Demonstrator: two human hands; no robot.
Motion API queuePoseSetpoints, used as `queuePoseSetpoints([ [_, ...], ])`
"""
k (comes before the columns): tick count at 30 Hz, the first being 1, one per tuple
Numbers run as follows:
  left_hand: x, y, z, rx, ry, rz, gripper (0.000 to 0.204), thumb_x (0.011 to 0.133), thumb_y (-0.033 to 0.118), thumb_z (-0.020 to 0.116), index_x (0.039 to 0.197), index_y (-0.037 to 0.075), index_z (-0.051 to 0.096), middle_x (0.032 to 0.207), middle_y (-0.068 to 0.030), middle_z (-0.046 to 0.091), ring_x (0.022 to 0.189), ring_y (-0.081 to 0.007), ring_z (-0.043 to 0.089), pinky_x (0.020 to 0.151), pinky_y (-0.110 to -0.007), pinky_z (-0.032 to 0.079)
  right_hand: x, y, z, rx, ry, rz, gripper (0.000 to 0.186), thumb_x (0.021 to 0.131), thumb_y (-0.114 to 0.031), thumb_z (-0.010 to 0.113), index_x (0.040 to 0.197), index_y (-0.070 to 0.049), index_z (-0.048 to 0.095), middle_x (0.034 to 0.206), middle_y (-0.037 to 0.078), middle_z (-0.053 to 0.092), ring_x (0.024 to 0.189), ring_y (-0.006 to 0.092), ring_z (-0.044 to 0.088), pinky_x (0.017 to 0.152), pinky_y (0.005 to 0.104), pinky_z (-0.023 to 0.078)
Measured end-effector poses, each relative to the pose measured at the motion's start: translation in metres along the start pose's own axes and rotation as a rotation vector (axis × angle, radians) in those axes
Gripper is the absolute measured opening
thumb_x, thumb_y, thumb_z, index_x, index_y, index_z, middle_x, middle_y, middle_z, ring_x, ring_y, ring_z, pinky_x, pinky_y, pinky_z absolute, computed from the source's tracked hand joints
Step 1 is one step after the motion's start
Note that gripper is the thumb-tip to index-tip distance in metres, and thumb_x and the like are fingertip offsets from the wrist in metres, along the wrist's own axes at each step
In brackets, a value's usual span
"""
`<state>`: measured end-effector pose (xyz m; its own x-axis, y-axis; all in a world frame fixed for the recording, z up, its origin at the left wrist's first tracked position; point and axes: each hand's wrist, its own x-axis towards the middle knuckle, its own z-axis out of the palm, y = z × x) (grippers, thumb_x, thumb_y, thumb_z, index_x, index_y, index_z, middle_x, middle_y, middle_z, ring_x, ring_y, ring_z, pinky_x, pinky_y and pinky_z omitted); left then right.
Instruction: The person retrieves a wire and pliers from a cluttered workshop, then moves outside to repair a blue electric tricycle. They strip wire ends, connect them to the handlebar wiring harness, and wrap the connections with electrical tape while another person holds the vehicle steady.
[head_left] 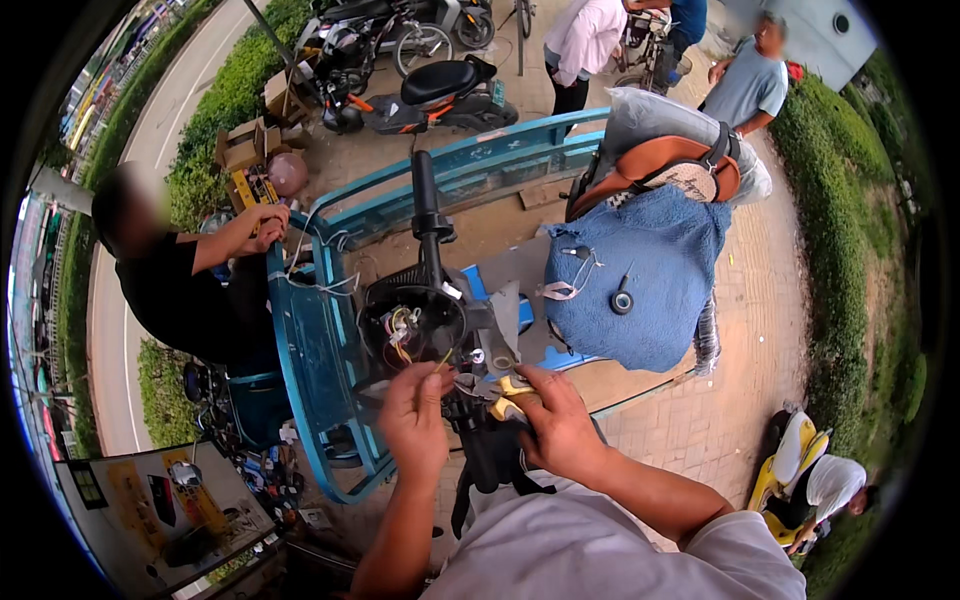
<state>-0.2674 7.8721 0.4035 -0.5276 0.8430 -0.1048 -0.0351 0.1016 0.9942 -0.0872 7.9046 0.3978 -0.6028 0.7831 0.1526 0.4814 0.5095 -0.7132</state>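
Observation:
My left hand (415, 415) pinches a thin yellow wire (444, 361) between thumb and fingers, beside the opened black housing (440, 325) on the handlebar. Loose coloured wires (402, 335) spill out inside that housing. In my right hand (560, 420) are yellow-handled pliers (510, 396); their jaws point left, close to the left fingertips, and whether they touch the wire I cannot tell. A black handlebar grip (427, 195) extends away from me, and the other grip (482, 455) lies under my wrists, near my body.
A blue cloth (650, 240) covers the seat, bearing a black tape roll (622, 302) and a key (582, 253). A teal cart frame (290, 340) stands around; a person in black (190, 260) grips its rail. An orange-black scooter (430, 100) is parked beyond.

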Motion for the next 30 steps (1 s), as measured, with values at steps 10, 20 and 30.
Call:
queuePoseSetpoints([
  [10,-0.008,-0.006,0.007,0.020,0.011,0.046,0.015,0.097,0.003,0.046,0.108,-0.003,0.053,0.103,-0.0101,0.064,0.093,-0.0137,0.061,0.083,-0.028,0.052,0.027,0.001,-0.008,-0.198,-0.035,-0.130,0.046,0.059,-0.002,0.066,0.105,0.003,0.058,0.128,0.025,0.044,0.114,0.0411,0.046,0.096,0.0503,0.036],
  [20,-0.003,-0.005,0.007,0.080,0.088,0.055,0.015,0.094,0.006,0.054,0.106,-0.002,0.058,0.093,-0.0086,0.066,0.084,-0.0102,0.061,0.076,-0.025,0.049,0.039,-0.002,-0.014,-0.224,-0.121,-0.116,0.045,0.060,-0.003,0.067,0.104,0.003,0.059,0.123,0.020,0.047,0.111,0.0379,0.049,0.092,0.0452,0.040],
  [30,0.001,0.004,0.001,0.196,0.048,0.069,0.016,0.092,0.004,0.057,0.104,-0.005,0.059,0.089,-0.0073,0.066,0.074,-0.0118,0.064,0.069,-0.024,0.052,0.037,0.002,-0.008,0.156,-0.173,0.012,0.046,0.059,0.000,0.069,0.104,0.003,0.059,0.120,0.020,0.047,0.104,0.0356,0.050,0.086,0.0397,0.043],
])
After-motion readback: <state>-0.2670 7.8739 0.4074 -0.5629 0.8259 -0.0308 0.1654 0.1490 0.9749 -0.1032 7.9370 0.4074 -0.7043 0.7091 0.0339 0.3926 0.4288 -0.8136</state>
